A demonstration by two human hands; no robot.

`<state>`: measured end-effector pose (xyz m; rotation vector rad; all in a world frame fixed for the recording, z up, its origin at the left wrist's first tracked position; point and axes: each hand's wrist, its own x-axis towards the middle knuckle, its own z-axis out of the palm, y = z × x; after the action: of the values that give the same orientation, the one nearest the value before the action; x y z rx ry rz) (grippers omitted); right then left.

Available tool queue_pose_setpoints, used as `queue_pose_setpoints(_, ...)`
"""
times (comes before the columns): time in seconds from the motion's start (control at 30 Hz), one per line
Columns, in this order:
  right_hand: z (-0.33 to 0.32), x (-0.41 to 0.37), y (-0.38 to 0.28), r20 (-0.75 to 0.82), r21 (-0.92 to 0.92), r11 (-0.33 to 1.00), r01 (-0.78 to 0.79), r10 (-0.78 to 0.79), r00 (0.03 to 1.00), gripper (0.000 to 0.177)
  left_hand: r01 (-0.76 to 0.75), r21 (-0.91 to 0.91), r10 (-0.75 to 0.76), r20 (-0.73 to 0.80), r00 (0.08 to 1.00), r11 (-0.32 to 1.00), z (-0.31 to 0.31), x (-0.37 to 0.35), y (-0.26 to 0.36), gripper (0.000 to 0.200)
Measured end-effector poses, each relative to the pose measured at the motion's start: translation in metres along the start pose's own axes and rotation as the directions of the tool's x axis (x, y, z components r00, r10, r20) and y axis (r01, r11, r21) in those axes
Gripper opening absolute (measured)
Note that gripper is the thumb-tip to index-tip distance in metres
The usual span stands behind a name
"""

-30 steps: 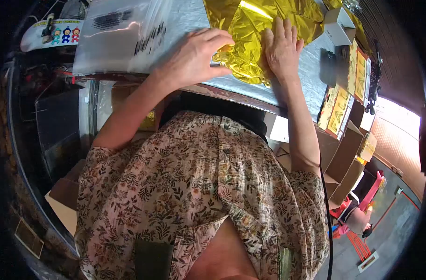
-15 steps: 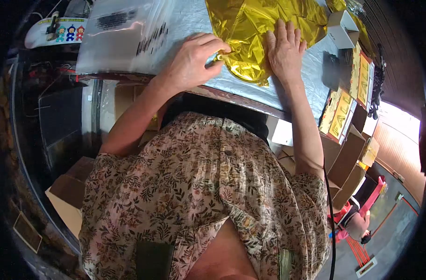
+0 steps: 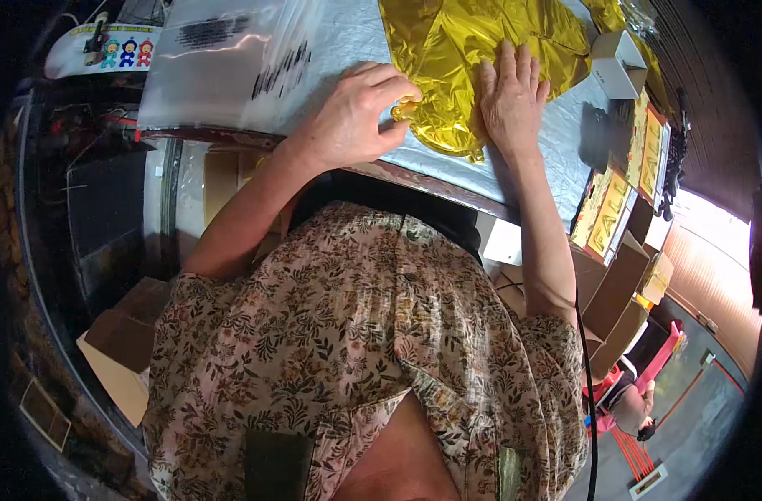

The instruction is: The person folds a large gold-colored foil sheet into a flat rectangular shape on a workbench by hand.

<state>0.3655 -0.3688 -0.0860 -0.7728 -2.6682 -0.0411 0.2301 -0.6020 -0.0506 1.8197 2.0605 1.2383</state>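
I see a small change over the last second: at the left hand (image 3: 356,117) the fingers have slid slightly outward, away from the right ones, and less gold shows between thumb and fingertips; the right hand (image 3: 515,108) has stayed spread and flat; I take this as the foil being worked at its edge by one hand and steadied by the other.

The gold foil sheet (image 3: 452,63) lies under the right fingers, spreading past their tips and across the gap towards the left fingers; its crumpled near corner sits between the two hands, just beside the left fingertips, with a small gold end showing between them and the thumb.

My read of the fingers: the left ones are half curled, with the thumb a little apart from the index; whether they truly pinch that gold end I cannot tell; the right ones are extended, gripping nothing, resting on the foil.

Around them, a silvery table covering (image 3: 339,50) runs beneath the foil; a clear plastic sleeve (image 3: 205,75) lies beyond the back of the left fingers; a small white box (image 3: 613,68) stands outward of the right fingers.
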Motion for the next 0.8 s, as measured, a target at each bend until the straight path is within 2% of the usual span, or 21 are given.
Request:
queue_pose_setpoints(0.37, -0.009, 0.000, -0.007, 0.033, 0.044, 0.999, -0.031, 0.030, 0.999, 0.060, 0.008, -0.058, -0.013, -0.082, 0.997, 0.998, 0.003, 0.002, -0.001, 0.021)
queue_pose_setpoints(0.57, -0.009, -0.001, -0.005, 0.052, 0.057, 0.998, -0.030, 0.028, 0.998, 0.060, 0.005, -0.034, -0.007, -0.040, 0.999, 0.999, -0.002, 0.003, 0.006, 0.027)
queue_pose_setpoints(0.8, -0.013, -0.002, -0.001, 0.056, 0.136, 0.988, -0.078, 0.071, 0.996, 0.059, 0.017, -0.043, -0.017, -0.006, 1.000, 0.999, -0.003, 0.002, 0.005, 0.025)
